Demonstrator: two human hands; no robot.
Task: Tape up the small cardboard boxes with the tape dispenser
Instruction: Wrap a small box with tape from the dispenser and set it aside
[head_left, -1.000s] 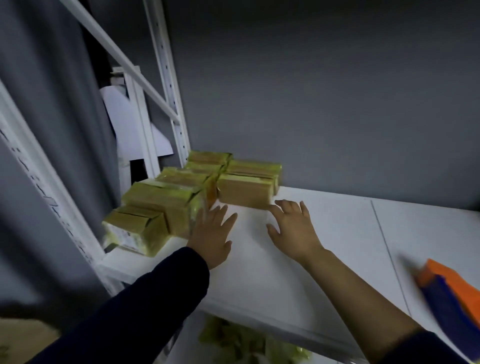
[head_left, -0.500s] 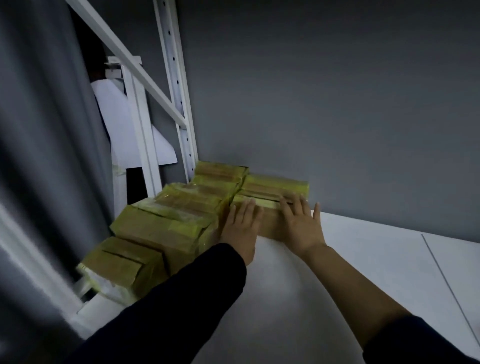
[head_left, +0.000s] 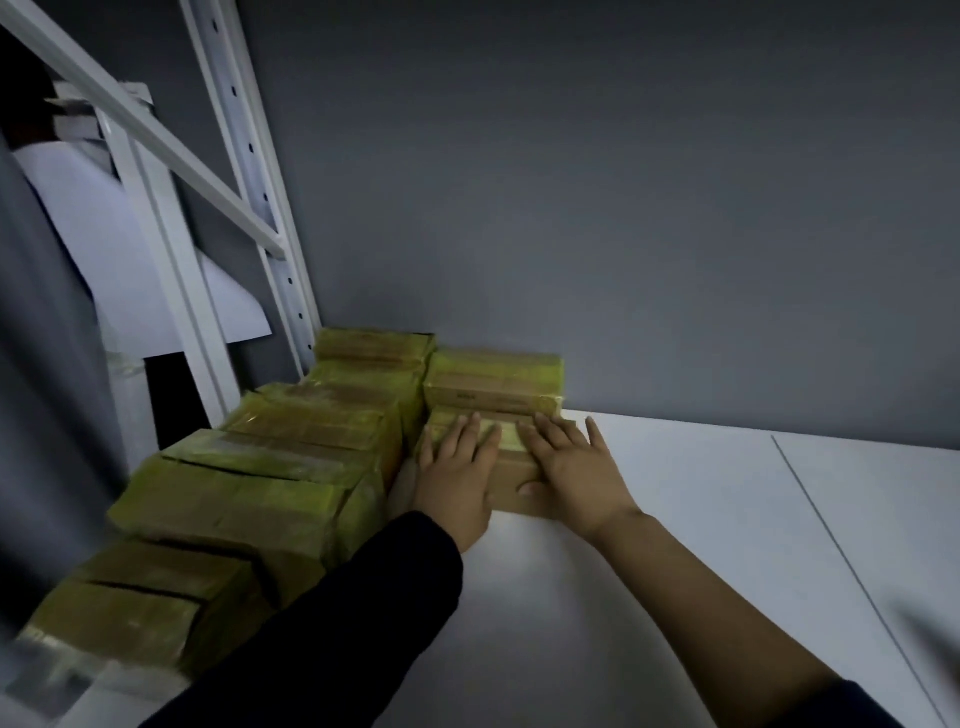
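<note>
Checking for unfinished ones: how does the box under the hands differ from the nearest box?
The box under the hands lies far back; the nearest box sits at the shelf's front edge. The left hand and right hand press flat on the former; nothing touches the latter. The nearest box shows a dark slit across its top; the other's visible top shows none. Both: brown cardboard, yellowish tape.
</note>
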